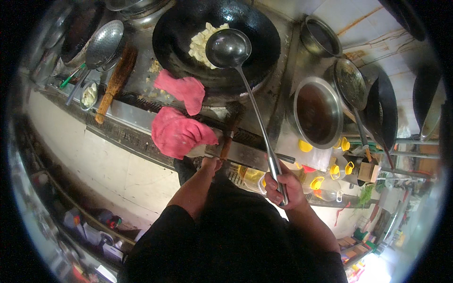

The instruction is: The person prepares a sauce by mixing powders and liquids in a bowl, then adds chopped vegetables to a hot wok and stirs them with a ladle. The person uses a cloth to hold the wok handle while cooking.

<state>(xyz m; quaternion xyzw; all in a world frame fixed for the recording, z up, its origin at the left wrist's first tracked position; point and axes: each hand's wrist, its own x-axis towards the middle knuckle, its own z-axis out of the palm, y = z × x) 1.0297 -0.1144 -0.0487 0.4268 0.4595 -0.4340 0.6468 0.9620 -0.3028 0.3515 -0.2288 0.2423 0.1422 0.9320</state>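
My right hand [288, 185] grips the handle of a long steel ladle [260, 116]. The ladle's round bowl is over a large black wok [170, 46] and hides part of a heap of pale, cut chunks [201, 44], possibly tofu, inside it. My left hand [211, 165] is low at the stove's front edge, by the wooden handle of a dark brush [226, 146]. Its fingers are partly hidden, so I cannot tell whether it holds anything. Just beyond that hand a crumpled pink cloth [180, 132] lies at the edge, and a second pink cloth [184, 88] touches the wok's near side.
Left of the wok are a bamboo brush [115, 85], a perforated skimmer [105, 42] and a small dish of pale pieces [89, 95]. To the right stand a steel pot of brown liquid [316, 113], a smaller pot [320, 37] and yellow-capped oil bottles [316, 183].
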